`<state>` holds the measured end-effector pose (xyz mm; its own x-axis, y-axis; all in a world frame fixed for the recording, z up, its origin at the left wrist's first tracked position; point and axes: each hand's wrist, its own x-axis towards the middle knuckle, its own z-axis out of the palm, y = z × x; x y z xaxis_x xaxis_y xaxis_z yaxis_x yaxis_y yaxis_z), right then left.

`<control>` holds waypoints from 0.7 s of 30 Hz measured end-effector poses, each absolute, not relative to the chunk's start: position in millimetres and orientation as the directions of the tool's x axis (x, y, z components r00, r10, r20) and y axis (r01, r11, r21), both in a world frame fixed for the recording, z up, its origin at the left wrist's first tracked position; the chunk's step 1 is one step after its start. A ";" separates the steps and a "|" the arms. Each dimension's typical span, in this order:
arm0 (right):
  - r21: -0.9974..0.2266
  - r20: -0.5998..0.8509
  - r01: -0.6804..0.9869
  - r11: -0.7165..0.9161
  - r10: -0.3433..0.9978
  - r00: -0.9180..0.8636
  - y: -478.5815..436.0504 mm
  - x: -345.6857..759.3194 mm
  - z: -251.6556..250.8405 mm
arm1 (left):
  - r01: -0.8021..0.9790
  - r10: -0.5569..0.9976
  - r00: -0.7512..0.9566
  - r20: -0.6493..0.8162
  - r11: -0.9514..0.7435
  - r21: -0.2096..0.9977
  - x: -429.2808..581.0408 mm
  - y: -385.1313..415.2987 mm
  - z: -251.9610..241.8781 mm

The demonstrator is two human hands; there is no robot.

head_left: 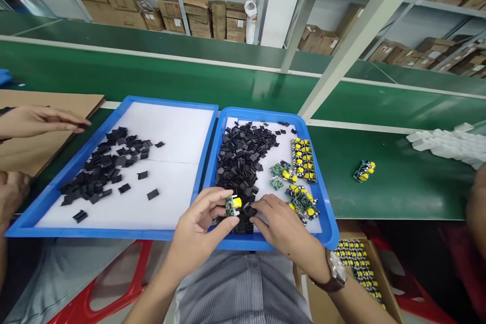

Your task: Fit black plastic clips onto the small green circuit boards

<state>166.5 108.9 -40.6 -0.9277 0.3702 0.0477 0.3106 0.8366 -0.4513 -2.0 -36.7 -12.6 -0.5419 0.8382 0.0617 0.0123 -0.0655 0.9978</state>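
My left hand point(205, 217) pinches a small circuit board point(231, 206) with a yellow component between thumb and fingers, above the near side of the right-hand blue tray point(329, 212). Close beside it, my right hand point(279, 220) is down at the pile of black plastic pieces point(239, 162), thumb and fingertips curled about a black plastic piece point(248, 211). Right of the pile, inside the same tray, lie bare green boards point(276, 183), a heap of boards with yellow components point(304, 201) and neat rows of similar boards point(304, 159).
A second blue tray point(129, 233) on the left holds scattered black pieces point(102, 167). A co-worker's hand point(45, 120) is over cardboard point(56, 98) beyond it. One board point(364, 170) lies on the green bench point(398, 192), near white parts point(451, 144). A slanted post point(353, 45) rises behind the trays.
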 end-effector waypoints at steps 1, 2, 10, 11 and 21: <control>-0.494 0.051 0.316 0.810 0.390 -0.919 109.1 167.7 -41.0 | 0.039 0.838 -0.541 0.079 -0.069 0.997 -2.7 -38.3 -13.7; -0.533 0.054 0.318 0.784 0.407 -0.912 109.3 168.6 -41.0 | 0.066 0.838 -0.538 0.091 -0.066 0.996 -3.3 -39.6 -14.9; -0.686 0.004 0.362 0.631 0.501 -0.865 105.9 166.8 -42.7 | 0.163 0.860 -0.502 0.089 -0.007 0.987 -3.1 -40.0 -23.1; -0.702 0.005 0.352 0.619 0.499 -0.867 105.2 167.1 -43.4 | 0.166 0.866 -0.494 0.081 0.002 0.986 -2.3 -39.5 -24.2; -0.894 0.295 0.008 0.448 0.602 -0.742 108.9 188.4 -27.7 | 0.040 0.901 -0.433 -0.032 0.055 0.998 11.2 -31.6 -29.1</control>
